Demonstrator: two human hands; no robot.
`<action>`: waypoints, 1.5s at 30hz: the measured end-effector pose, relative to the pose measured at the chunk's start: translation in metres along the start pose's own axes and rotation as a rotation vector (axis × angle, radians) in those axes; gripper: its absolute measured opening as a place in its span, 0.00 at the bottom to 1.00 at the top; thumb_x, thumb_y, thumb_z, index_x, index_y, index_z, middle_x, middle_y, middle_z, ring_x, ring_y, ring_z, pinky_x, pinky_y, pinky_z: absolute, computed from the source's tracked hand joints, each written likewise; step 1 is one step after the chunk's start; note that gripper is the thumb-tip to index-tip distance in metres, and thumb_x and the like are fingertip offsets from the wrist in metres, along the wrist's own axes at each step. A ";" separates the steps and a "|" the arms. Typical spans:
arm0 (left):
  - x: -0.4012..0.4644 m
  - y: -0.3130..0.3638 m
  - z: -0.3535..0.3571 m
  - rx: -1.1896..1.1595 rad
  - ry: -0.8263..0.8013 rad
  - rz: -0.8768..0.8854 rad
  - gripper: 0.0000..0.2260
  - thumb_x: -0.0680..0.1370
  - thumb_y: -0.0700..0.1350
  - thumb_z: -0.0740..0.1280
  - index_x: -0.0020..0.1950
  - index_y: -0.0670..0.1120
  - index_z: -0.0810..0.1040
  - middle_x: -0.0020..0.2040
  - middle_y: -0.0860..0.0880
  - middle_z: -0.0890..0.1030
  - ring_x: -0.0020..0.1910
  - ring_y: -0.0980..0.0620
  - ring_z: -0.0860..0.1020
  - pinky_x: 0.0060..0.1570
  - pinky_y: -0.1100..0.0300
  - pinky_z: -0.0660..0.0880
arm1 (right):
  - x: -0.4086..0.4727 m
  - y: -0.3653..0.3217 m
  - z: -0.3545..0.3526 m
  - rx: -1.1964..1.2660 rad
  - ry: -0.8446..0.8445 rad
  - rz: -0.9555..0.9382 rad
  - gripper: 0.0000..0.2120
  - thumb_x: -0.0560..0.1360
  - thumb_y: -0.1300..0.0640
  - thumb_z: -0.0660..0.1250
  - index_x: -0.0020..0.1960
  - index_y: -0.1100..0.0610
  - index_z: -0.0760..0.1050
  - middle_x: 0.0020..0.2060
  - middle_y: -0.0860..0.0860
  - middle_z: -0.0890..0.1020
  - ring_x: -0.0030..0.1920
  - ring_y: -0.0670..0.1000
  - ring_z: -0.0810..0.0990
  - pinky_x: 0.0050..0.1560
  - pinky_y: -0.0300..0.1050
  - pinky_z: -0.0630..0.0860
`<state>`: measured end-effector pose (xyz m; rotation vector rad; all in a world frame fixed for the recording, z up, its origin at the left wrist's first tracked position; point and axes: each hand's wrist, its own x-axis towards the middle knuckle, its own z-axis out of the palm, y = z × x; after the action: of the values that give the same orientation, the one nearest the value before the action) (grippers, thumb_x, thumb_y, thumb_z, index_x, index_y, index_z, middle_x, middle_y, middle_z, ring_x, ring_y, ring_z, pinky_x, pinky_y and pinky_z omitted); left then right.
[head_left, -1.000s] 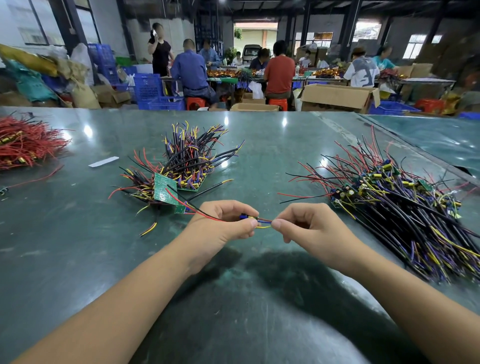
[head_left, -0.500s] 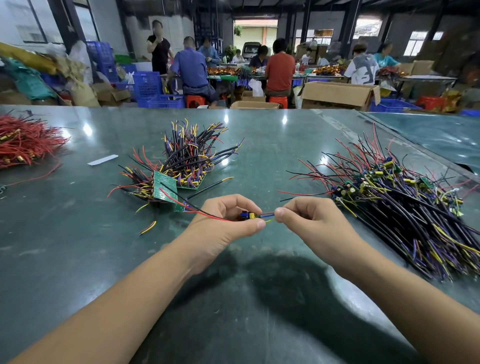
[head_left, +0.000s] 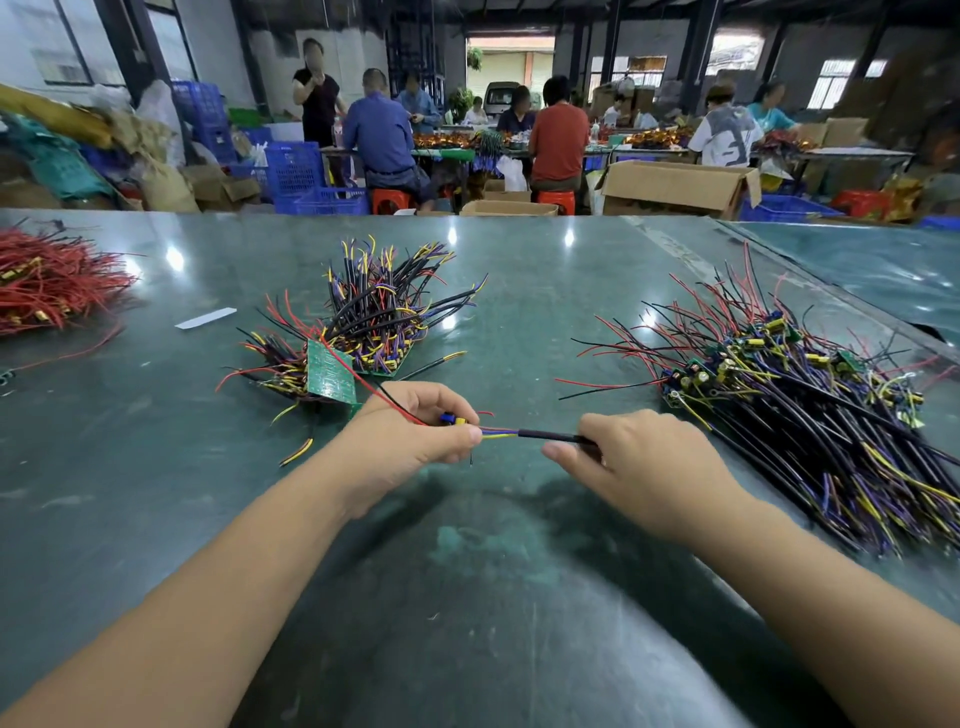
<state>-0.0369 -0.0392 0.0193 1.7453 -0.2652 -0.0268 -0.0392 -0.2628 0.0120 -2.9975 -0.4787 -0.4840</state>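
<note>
Head view: left hand (head_left: 415, 441) pinches the harness (head_left: 498, 433) end, right hand (head_left: 639, 467) pinches its sleeve (head_left: 545, 436). Light, limp; joints probably fragile.

Open desk (head_left: 498, 597) on the near side, around both forearms. To the right, a large wired-board heap (head_left: 810, 415) lies just beside the right hand (head_left: 644, 462). A smaller board pile (head_left: 363, 322) sits just beyond the left hand (head_left: 410, 441). There is an open lane between the piles. A cable (head_left: 540, 434) spans the gap between the hands.

Three wire piles (head_left: 52, 280) (head_left: 374, 312) (head_left: 805, 415) – one white strip (head_left: 206, 318) – two hands (head_left: 410, 441) (head_left: 649, 467), one cable (head_left: 545, 435).
</note>
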 end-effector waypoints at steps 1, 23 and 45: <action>0.000 0.000 -0.002 0.005 -0.008 -0.009 0.07 0.72 0.30 0.69 0.38 0.42 0.79 0.29 0.49 0.79 0.29 0.56 0.75 0.33 0.68 0.75 | 0.001 0.001 0.000 -0.047 0.000 -0.010 0.27 0.74 0.30 0.47 0.33 0.53 0.60 0.27 0.48 0.67 0.38 0.60 0.76 0.31 0.48 0.59; 0.008 -0.005 -0.017 -0.160 0.130 0.080 0.09 0.71 0.31 0.69 0.41 0.45 0.79 0.30 0.52 0.78 0.28 0.58 0.74 0.32 0.69 0.73 | 0.003 0.003 0.001 0.437 0.257 -0.100 0.30 0.73 0.31 0.56 0.27 0.54 0.58 0.22 0.48 0.59 0.25 0.52 0.62 0.27 0.45 0.58; 0.009 0.006 -0.009 -0.139 0.316 -0.012 0.34 0.81 0.57 0.45 0.30 0.40 0.79 0.24 0.45 0.79 0.20 0.54 0.74 0.21 0.69 0.68 | -0.002 -0.015 0.002 0.368 0.108 -0.005 0.23 0.79 0.42 0.53 0.30 0.55 0.57 0.22 0.50 0.63 0.30 0.58 0.64 0.31 0.50 0.58</action>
<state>-0.0272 -0.0336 0.0277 1.5862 -0.0208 0.2157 -0.0451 -0.2489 0.0096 -2.6054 -0.5041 -0.4932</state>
